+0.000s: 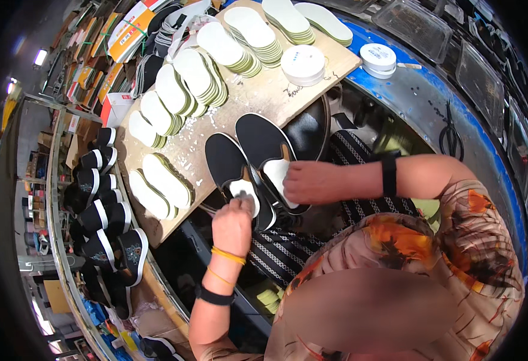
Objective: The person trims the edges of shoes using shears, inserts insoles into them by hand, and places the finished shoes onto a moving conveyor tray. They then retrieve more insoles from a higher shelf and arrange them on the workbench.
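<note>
A: What is hard to make out?

B: The dark fisheye rim cuts off the outer edges, and a blurred oval covers part of the person's patterned shirt (486, 265). The fingertips of both hands are out of clear sight.

A: How are the arms placed?

B: The left forearm (213, 307) rises from the lower edge, with a black wristband and yellow bands at the wrist. The right forearm (363, 180) comes in from the right side, nearly level, also wearing a black wristband.

A: And the hands?

B: The left hand (233, 225) is bent, its fingers reaching into the opening of the left black shoe (225, 157), on its white insole (243, 191). The right hand (309, 182) is curled at the opening of the right black shoe (261, 138), over another white insole (273, 174). Each might be pressing or pinching; I cannot tell which.

A: Where are the shoes?

B: Side by side at the near edge of a wooden table (213, 129), toes over it and heels toward the person. Stacks of white-topped insoles (195, 75) line the table's far and left sides, near a round white tub (303, 63).
</note>
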The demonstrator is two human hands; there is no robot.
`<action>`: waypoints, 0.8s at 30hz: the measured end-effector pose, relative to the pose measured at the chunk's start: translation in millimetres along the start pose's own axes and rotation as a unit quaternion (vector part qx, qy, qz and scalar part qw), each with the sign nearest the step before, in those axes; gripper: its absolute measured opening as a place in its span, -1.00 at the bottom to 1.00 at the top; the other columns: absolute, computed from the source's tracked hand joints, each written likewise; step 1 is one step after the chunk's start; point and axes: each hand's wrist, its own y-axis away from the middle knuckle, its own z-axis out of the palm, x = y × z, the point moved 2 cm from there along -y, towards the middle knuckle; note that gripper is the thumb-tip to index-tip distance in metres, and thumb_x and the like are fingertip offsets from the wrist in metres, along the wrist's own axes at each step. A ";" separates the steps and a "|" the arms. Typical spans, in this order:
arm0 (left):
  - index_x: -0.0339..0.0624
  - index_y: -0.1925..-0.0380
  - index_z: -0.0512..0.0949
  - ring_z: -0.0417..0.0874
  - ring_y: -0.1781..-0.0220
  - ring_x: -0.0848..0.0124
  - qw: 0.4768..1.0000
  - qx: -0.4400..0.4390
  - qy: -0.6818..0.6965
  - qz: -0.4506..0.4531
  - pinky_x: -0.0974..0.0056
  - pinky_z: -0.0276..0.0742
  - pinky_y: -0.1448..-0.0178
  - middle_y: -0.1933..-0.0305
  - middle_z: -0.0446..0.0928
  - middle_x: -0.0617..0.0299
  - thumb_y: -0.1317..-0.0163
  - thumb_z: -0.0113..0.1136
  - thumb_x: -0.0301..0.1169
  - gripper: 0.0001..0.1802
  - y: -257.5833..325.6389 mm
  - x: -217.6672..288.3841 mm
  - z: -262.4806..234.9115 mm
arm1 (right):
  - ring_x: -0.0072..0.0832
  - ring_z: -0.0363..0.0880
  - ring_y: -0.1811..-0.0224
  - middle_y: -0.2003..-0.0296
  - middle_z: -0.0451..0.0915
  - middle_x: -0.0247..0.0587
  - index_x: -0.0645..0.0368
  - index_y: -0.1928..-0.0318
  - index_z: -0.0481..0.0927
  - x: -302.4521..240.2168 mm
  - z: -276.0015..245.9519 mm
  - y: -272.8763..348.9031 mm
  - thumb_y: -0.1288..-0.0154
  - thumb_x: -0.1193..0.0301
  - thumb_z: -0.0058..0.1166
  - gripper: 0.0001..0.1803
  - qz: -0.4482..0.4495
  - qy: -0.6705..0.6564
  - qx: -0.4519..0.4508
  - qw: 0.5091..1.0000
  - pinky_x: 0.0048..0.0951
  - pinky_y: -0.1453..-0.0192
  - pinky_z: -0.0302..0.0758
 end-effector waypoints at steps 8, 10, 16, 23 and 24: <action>-0.16 0.35 0.52 0.54 0.20 0.15 0.992 0.016 0.129 0.007 0.20 0.48 0.16 0.24 0.53 0.12 0.19 0.05 -0.65 -0.69 -11.6 -13.3 7.3 | -0.33 0.51 0.63 0.71 0.52 -0.26 0.09 0.69 0.56 -7.9 9.5 -22.5 0.20 0.37 0.05 -0.90 0.096 -0.048 0.002 0.994 -0.36 0.38 0.36; -0.23 0.43 0.52 0.57 0.20 0.15 0.995 -0.058 0.077 0.002 0.22 0.51 0.19 0.27 0.54 0.04 0.18 0.06 -0.59 -0.79 -19.7 -9.7 23.0 | -0.31 0.53 0.59 0.69 0.53 -0.25 0.09 0.67 0.58 -2.2 7.4 -27.0 0.21 0.38 0.06 -0.91 0.092 -0.089 -0.059 0.990 -0.34 0.33 0.39; -0.24 0.49 0.58 0.63 0.31 0.12 0.967 -0.250 -0.048 -0.019 0.21 0.56 0.25 0.37 0.56 -0.06 0.11 0.11 -0.52 -0.87 -47.3 -0.9 43.7 | -0.27 0.59 0.34 0.51 0.60 -0.21 0.13 0.55 0.62 4.6 5.4 -45.3 0.20 0.38 0.11 -0.86 0.068 -0.171 -0.211 0.960 -0.28 0.17 0.45; -0.43 0.29 0.45 0.55 0.11 0.04 0.821 -0.431 0.373 -0.042 0.19 0.46 -0.01 0.26 0.52 -0.18 0.15 0.09 -0.50 -0.66 -49.5 -20.8 23.3 | -0.23 0.53 0.15 0.26 0.60 -0.10 0.20 0.35 0.64 15.5 6.7 -55.1 0.21 0.36 0.16 -0.69 0.017 -0.179 -0.338 0.924 -0.29 0.09 0.45; -0.43 0.20 0.40 0.55 0.11 0.03 0.898 -0.324 0.297 0.013 0.18 0.46 0.00 0.20 0.49 -0.18 0.14 0.10 -0.51 -0.60 -48.3 -18.4 26.1 | -0.21 0.53 0.14 0.31 0.59 -0.06 0.23 0.33 0.61 16.2 9.1 -55.4 0.21 0.38 0.18 -0.68 0.007 -0.180 -0.327 0.928 -0.25 0.05 0.44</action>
